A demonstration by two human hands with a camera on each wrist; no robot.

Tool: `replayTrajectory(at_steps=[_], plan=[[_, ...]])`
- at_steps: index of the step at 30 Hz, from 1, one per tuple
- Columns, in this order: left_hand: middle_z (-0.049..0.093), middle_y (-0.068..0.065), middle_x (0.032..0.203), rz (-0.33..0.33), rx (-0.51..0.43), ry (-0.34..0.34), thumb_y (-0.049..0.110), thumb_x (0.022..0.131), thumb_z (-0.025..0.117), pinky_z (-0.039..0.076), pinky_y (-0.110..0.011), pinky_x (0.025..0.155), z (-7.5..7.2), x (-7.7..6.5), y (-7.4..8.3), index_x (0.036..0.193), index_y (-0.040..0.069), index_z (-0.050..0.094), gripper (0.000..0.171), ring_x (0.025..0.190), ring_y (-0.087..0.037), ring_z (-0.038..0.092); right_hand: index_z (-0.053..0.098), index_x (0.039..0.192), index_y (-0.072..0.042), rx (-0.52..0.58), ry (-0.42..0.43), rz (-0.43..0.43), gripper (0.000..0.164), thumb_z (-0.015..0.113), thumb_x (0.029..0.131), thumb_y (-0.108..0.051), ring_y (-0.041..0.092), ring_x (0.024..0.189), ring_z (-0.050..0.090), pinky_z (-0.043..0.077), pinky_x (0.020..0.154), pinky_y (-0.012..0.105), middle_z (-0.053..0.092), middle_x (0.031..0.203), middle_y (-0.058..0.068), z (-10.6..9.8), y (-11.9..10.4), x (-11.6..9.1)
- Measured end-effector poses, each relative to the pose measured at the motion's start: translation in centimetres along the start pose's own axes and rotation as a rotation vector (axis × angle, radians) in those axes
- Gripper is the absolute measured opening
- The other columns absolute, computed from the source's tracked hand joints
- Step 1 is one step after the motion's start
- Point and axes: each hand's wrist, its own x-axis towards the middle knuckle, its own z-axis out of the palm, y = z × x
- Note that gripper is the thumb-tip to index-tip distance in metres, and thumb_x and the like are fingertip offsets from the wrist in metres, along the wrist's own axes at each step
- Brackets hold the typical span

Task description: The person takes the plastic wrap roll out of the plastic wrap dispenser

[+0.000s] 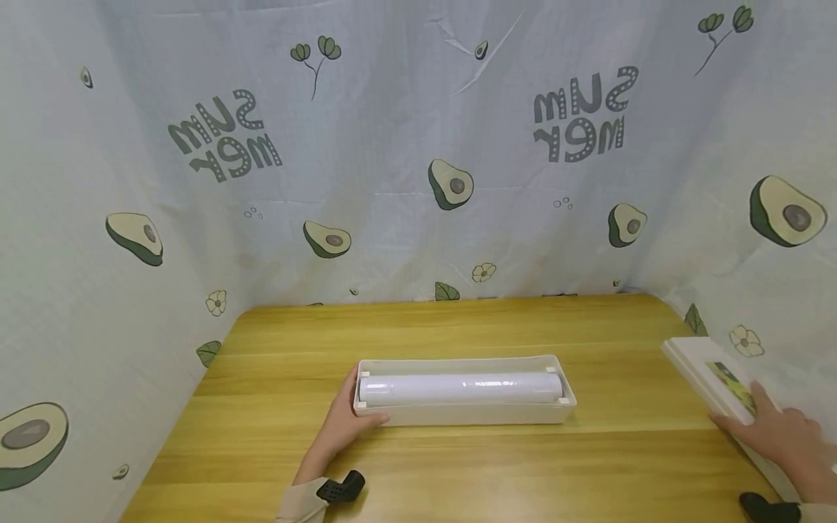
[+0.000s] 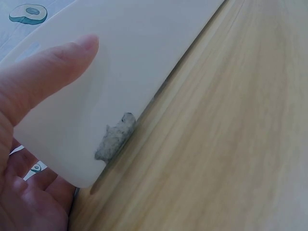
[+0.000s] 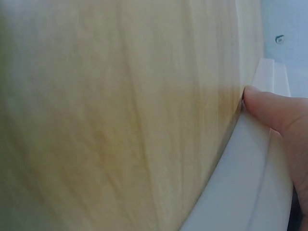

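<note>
A long white plastic wrap box stands lidless on the table, with a glossy white roll lying lengthwise inside. My left hand grips its left end, thumb on the front wall and the other fingers around the end. In the left wrist view, a grey, rough patch marks the box's lower corner near my thumb. At the table's right edge my right hand holds a long white lid with a green and yellow label. Its thumb presses the lid's side, low by the tabletop.
The wooden table has a pale curtain with avocado prints along its back and both sides. The lid lies close to the right-hand curtain. A black wrist device sits on my left sleeve.
</note>
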Motion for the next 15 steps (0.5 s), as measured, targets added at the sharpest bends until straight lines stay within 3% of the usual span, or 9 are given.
replayTrajectory(at_steps=[7, 15], plan=[[0.043, -0.014, 0.142, 0.009, -0.008, 0.009, 0.012, 0.067, 0.083, 0.045, -0.019, 0.089, -0.01, -0.06, 0.16, 0.150, 0.011, 0.018, 0.106, 0.118, -0.026, 0.048, -0.011, 0.137, 0.017, 0.022, 0.001, -0.037, 0.119, 0.048, 0.080, -0.070, 0.060, 0.084, 0.046, 0.039, 0.071, 0.059, 0.036, 0.104, 0.055, -0.30, -0.07, -0.09], [0.043, -0.014, 0.142, 0.002, -0.001, 0.008, 0.014, 0.067, 0.083, 0.045, -0.019, 0.088, -0.01, -0.18, -0.16, 0.150, 0.011, 0.018, 0.106, 0.115, -0.025, 0.049, -0.004, 0.136, 0.019, 0.025, 0.012, -0.037, 0.116, 0.045, 0.082, -0.071, 0.066, 0.095, 0.039, 0.039, 0.075, 0.066, 0.031, 0.109, 0.054, 0.40, 0.44, 0.27]])
